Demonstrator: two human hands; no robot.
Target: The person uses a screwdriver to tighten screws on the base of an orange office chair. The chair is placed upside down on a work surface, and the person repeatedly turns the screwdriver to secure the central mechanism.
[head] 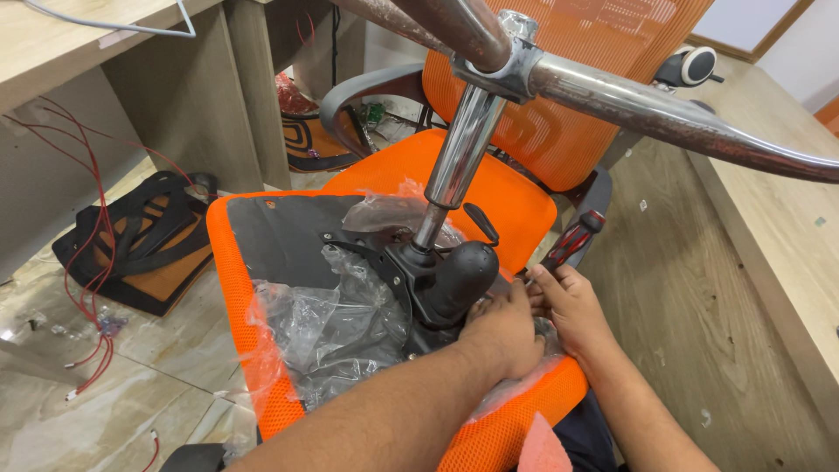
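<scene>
chrome column (459,149) and star-base legs (664,109) bar the way from above; crumpled plastic wrap (323,323) clutters the seat underside (271,236); open room lies left over the floor (131,376).

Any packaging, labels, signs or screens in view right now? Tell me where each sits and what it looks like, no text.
Clear plastic wrap: crumpled, see-through, draped over the black underside of the upturned orange chair seat, around the mechanism, reaching under the left hand.
Labels, signs, screens: none visible.
</scene>
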